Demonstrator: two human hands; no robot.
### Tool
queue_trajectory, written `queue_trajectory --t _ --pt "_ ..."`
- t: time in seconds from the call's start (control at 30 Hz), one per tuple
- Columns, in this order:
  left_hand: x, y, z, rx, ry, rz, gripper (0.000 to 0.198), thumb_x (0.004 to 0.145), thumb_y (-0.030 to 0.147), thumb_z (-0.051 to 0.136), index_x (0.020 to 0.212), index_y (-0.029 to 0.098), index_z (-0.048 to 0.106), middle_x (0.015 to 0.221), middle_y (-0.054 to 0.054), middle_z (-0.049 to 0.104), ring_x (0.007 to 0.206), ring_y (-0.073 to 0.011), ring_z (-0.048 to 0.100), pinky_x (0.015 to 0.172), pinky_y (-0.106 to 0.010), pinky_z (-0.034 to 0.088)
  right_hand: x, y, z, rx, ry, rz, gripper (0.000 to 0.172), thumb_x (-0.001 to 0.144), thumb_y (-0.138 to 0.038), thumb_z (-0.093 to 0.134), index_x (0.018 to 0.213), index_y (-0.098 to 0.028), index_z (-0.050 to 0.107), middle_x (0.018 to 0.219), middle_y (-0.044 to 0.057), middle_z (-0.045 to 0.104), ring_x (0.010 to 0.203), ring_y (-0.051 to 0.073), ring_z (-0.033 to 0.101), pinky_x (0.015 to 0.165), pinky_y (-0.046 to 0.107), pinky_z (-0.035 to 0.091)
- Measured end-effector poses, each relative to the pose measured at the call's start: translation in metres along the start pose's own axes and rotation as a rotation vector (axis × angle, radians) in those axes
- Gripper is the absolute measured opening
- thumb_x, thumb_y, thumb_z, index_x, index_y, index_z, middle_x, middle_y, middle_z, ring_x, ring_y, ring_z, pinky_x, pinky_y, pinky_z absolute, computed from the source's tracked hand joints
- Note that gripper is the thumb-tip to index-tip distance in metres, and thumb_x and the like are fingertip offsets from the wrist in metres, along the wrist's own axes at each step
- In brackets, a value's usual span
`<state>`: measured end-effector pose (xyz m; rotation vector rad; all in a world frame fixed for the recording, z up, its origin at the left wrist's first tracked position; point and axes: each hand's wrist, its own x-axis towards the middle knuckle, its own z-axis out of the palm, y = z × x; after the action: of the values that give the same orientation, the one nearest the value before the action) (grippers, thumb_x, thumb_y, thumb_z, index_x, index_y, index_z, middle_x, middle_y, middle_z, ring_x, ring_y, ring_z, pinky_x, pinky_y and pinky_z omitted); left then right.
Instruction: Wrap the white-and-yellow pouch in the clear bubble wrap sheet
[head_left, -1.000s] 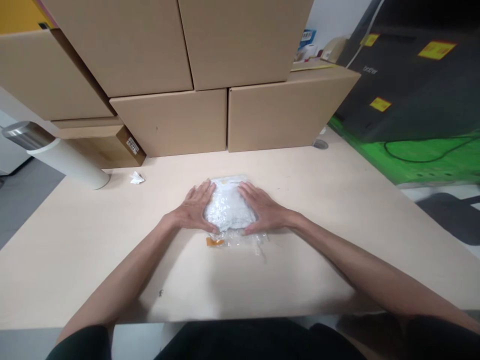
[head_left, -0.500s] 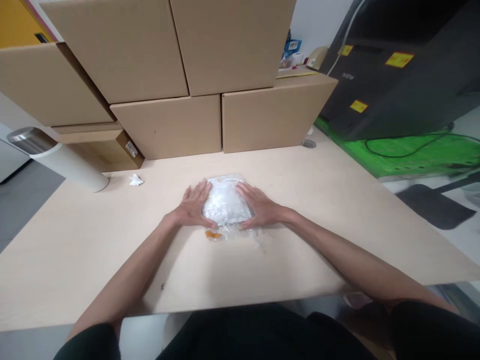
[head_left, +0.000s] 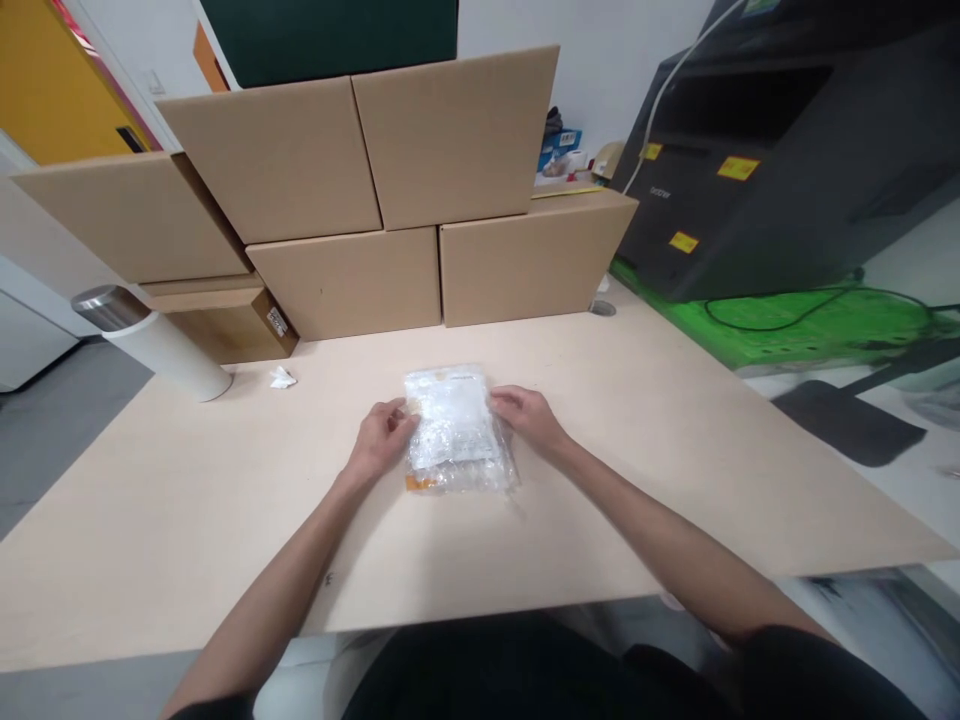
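Note:
A flat white package in clear bubble wrap [head_left: 454, 418] lies on the light wooden table [head_left: 600, 520] in front of me. An orange patch shows at its near left corner. My left hand [head_left: 381, 438] pinches the package's left edge, thumb and fingers closed on the wrap. On the opposite side, my right hand [head_left: 529, 417] has its fingers together at the right edge, gripping the wrap there. Both hands rest low by the tabletop.
Cardboard boxes [head_left: 345, 285] are stacked along the back edge. A white bottle with a metal lid [head_left: 169, 350] and a crumpled white scrap [head_left: 283, 378] are at the left. To the right stands a dark printer [head_left: 720, 220] on a green surface [head_left: 810, 325].
My hands have gone from lying spread over the package's sides to pinching its left and right edges. More of the wrap shows now. The camera view has tilted up slightly.

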<state>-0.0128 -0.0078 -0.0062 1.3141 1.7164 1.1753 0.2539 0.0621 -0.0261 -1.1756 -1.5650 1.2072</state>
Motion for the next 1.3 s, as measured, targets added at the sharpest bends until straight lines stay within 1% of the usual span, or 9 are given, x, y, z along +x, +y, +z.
queue_trajectory --t 0.17,0.43,0.6,0.73,0.83,0.97,1.07,1.2,1.3 --pt "0.003 0.005 0.011 -0.154 0.036 -0.036 0.054 0.063 0.052 0.083 0.098 0.015 0.065 0.078 -0.001 0.064 0.07 -0.0153 0.059 0.067 -0.028 0.048 -0.001 -0.009 0.002 0.061 -0.028 -0.001 0.04 0.072 -0.054 0.074 0.091 -0.019 0.07 0.076 0.0 0.061 0.067 0.016 0.055 0.067 0.033 0.047" --pt "-0.015 0.031 0.002 -0.544 0.011 -0.101 0.062 0.062 0.048 0.089 0.104 0.021 0.054 0.079 0.002 0.069 0.069 -0.0137 0.065 0.067 -0.025 0.049 -0.014 -0.026 -0.001 0.296 -0.196 0.042 0.057 0.065 -0.047 0.085 0.111 -0.021 0.063 0.092 0.001 0.065 0.08 0.017 0.06 0.083 0.038 0.047" --pt "-0.012 0.032 -0.004 -0.495 -0.197 -0.302 0.061 0.074 0.071 0.07 0.092 0.012 0.07 0.084 -0.012 0.075 0.08 -0.026 0.071 0.073 -0.034 0.054 -0.023 -0.031 -0.002 0.338 -0.293 0.079 0.061 0.071 -0.046 0.083 0.123 -0.022 0.063 0.104 0.004 0.069 0.096 0.021 0.063 0.093 0.041 0.047" --pt "-0.015 0.038 -0.005 -0.435 -0.239 -0.177 0.061 0.081 0.061 0.071 0.121 0.014 0.067 0.111 -0.014 0.074 0.1 -0.0307 0.071 0.087 -0.038 0.055 -0.027 -0.037 -0.004 0.314 -0.376 0.004 0.056 0.081 -0.056 0.071 0.128 -0.025 0.064 0.121 0.008 0.069 0.111 0.026 0.062 0.097 0.044 0.048" --pt "-0.017 0.046 -0.002 -0.442 -0.263 -0.038 0.075 0.083 0.052 0.072 0.148 0.027 0.045 0.135 -0.01 0.065 0.115 -0.0302 0.066 0.098 -0.041 0.053 -0.027 -0.039 -0.004 0.361 -0.394 0.031 0.059 0.093 -0.067 0.044 0.129 -0.024 0.063 0.118 0.01 0.071 0.107 0.028 0.066 0.092 0.045 0.051" --pt "-0.005 0.053 0.011 -0.457 -0.36 0.018 0.089 0.082 0.05 0.073 0.156 0.033 0.027 0.142 -0.009 0.059 0.119 -0.0303 0.064 0.101 -0.042 0.051 -0.025 -0.038 -0.002 0.43 -0.364 0.112 0.061 0.098 -0.065 0.03 0.131 -0.024 0.061 0.109 0.008 0.074 0.105 0.028 0.068 0.087 0.044 0.055" --pt "0.007 0.051 0.028 -0.453 -0.323 0.019 0.097 0.08 0.054 0.073 0.157 0.03 0.021 0.143 -0.013 0.056 0.119 -0.0314 0.063 0.101 -0.045 0.051 -0.025 -0.034 -0.002 0.519 -0.329 0.181 0.058 0.096 -0.065 0.036 0.122 -0.022 0.066 0.105 0.01 0.075 0.102 0.028 0.069 0.085 0.044 0.056" --pt "-0.003 0.051 0.046 -0.048 -0.107 0.017 0.102 0.08 0.064 0.066 0.158 0.022 0.016 0.159 -0.024 0.029 0.14 -0.0418 0.041 0.108 -0.06 0.04 -0.024 -0.031 -0.002 0.633 -0.25 0.223 0.038 0.079 -0.051 0.073 0.101 -0.019 0.071 0.093 0.008 0.076 0.088 0.025 0.071 0.08 0.039 0.056" --pt "-0.033 0.063 0.056 0.284 -0.209 0.261 0.093 0.086 0.065 0.059 0.159 0.028 0.014 0.169 -0.014 -0.003 0.154 -0.0426 0.0 0.119 -0.068 0.015 -0.028 -0.036 0.001 0.643 -0.234 0.207 0.044 0.065 -0.045 0.086 0.098 -0.02 0.07 0.087 0.004 0.076 0.08 0.023 0.07 0.073 0.036 0.056"
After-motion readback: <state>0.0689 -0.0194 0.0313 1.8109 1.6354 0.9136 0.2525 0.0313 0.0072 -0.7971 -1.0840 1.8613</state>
